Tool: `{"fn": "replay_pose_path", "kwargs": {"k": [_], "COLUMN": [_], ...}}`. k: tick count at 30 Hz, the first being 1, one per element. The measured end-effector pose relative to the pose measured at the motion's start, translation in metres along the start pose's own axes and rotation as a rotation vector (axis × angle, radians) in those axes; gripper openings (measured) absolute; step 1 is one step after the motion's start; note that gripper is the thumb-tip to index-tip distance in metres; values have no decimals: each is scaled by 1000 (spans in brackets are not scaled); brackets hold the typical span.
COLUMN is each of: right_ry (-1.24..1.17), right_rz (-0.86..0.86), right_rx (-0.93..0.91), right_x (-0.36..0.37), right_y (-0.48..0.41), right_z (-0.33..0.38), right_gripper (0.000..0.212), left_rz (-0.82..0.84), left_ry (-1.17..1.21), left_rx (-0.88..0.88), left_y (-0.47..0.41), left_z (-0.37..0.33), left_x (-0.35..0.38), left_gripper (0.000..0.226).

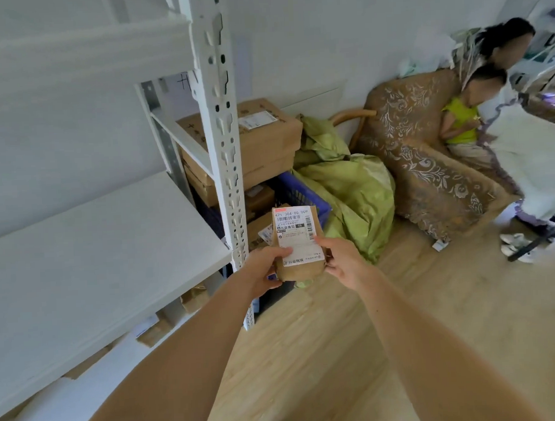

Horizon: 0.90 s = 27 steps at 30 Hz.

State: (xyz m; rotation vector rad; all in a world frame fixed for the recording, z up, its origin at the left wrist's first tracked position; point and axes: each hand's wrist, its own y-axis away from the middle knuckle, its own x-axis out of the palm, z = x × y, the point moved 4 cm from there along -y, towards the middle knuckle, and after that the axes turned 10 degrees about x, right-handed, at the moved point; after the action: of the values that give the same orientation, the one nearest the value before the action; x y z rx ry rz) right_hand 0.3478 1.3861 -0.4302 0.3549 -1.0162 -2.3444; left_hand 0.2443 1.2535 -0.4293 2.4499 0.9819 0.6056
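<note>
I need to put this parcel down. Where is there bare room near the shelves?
For the parcel: the white shelf board left of the upright post is bare, as is the wooden floor right of it. Crowded: the corner behind the post, with cardboard boxes, a blue basket and a green sack.

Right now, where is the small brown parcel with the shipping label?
In the head view the small brown parcel is at centre, held between the left hand and the right hand, just right of the white shelf post and before the blue basket.
</note>
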Motion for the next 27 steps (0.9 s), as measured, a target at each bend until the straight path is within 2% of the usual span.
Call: {"fn": "replay_pose_path", "kwargs": {"k": [7,13,17,19,27], "right_ry": [80,159,277,328,497], "right_rz": [67,174,249,277,366], "right_rx": [29,72,103,116,168], "right_x": [-6,18,41,54,98], "right_y": [-100,-179,-235,-262,-343], "right_z": [60,95,99,97,66], "right_gripper": [34,25,25,19,12], "left_rz": [-174,-401,-567,-624,-702], "left_ry": [63,76,63,24,-107], "left_rx": [-2,-47,-54,-76,-135], "left_y": [-94,-174,-224,-247,-300], "left_z": [-16,-14,-3,2,42], "left_x": [19,11,-5,-12,-51], "left_gripper": [23,18,32,32,32]}}
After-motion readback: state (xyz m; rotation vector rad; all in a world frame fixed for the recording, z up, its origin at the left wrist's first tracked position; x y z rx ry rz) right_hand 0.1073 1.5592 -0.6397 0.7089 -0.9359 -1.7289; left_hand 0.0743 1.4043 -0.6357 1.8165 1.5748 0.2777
